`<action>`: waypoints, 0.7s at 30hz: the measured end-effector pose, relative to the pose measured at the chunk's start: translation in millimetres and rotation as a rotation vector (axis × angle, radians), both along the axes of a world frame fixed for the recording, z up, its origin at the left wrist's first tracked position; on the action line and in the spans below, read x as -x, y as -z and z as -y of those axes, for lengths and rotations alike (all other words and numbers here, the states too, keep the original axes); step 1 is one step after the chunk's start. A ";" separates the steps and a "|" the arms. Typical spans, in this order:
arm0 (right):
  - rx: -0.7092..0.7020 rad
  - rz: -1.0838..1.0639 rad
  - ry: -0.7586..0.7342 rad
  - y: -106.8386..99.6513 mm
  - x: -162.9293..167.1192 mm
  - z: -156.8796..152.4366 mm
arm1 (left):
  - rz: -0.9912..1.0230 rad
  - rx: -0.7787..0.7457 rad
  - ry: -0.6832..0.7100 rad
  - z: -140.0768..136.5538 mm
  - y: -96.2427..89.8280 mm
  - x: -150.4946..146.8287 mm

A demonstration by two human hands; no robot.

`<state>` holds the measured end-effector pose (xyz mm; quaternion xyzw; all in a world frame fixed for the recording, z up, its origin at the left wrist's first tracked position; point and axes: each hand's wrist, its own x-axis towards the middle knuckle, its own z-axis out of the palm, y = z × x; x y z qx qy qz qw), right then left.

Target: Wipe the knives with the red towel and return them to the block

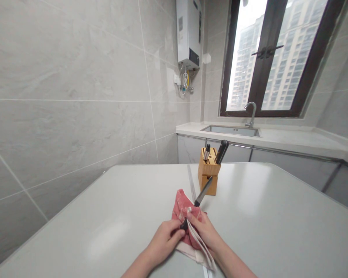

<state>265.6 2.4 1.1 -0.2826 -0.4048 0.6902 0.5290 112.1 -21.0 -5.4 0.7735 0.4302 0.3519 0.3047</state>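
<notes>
A kitchen knife [203,192] with a black handle points up and away from me, its blade bare. My left hand [168,234] is closed on the end of the handle. Around the handle, a red and white cloth [182,204] is bunched, and my right hand [202,227] pinches it there near the blade. The middle of the handle is hidden by the cloth. Just beyond the blade tip stands a wooden knife block [210,170]. A large black-handled knife [222,151] and a smaller tool with a black and silver handle [207,152] stick up from it.
The pale table [127,200] has a seam running away from me. Behind it are a counter with a sink [232,130] and a faucet [251,114], under a window. A water heater [189,33] hangs on the tiled wall.
</notes>
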 end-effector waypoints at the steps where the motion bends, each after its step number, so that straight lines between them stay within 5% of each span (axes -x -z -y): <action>1: 0.002 0.004 -0.017 0.9 0.6 1.7 | 0.017 0.011 0.004 -0.3 0.6 0.2; 10: -0.019 0.047 -0.165 8.3 1.3 9.1 | 0.194 0.156 0.008 -3.0 4.0 -0.3; 21: 0.034 -0.001 -0.101 5.5 3.1 9.0 | 0.261 0.263 0.066 -3.4 -1.6 2.4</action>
